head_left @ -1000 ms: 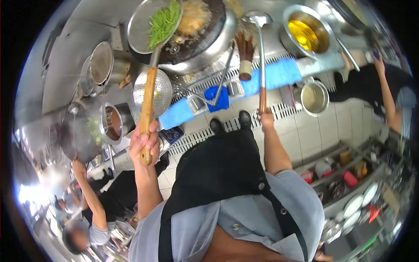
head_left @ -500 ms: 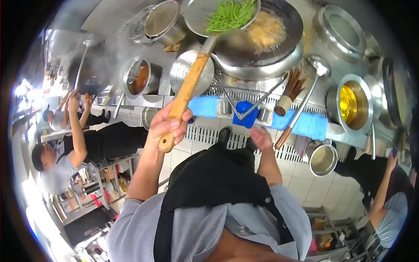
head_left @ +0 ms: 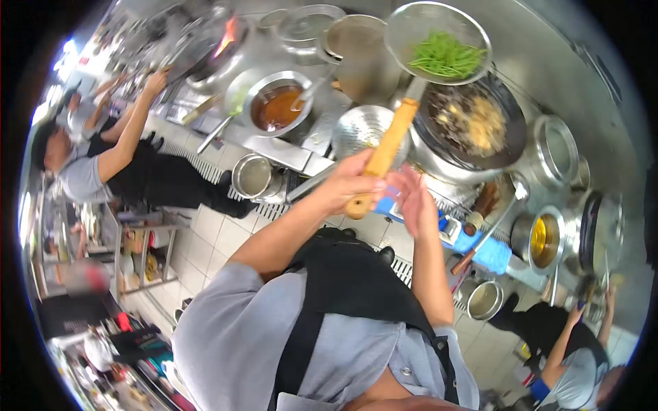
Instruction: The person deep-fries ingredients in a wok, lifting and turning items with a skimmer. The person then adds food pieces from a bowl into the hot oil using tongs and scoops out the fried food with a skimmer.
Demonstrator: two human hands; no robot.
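strainer [head_left: 439, 20] up by the wok [head_left: 516, 127], greens [head_left: 447, 56] inside. step in hand, as i read it: holding the greens up and loaded. left hand [head_left: 351, 186] wrapped round the wooden handle [head_left: 392, 145], near its butt end. right hand [head_left: 411, 202] spread, nothing in it that i can see, fingers blurred just beside the handle; touching it or not, can't tell from my end. strainer overlaps the wok's far rim in the head view; height over it unclear. next move, my call, needs a level bowl and firm left wrist: greens lie loose, and below there's one tan clump of food [head_left: 486, 130] that looks to be frying.

counts: one strainer, one heap of greens (pieces too many), one wok up front. one holed scoop [head_left: 358, 131] partly behind the handle. one sauce pot [head_left: 293, 130] on the table [head_left: 295, 157], left; one oil pot [head_left: 522, 236], right. one ladle [head_left: 495, 227], one brush [head_left: 485, 203], one blue towel [head_left: 493, 256], all right. two small pots [head_left: 500, 301] lower down, one each side. at least three other people [head_left: 164, 171]: two left, one right; farther back too blurred.
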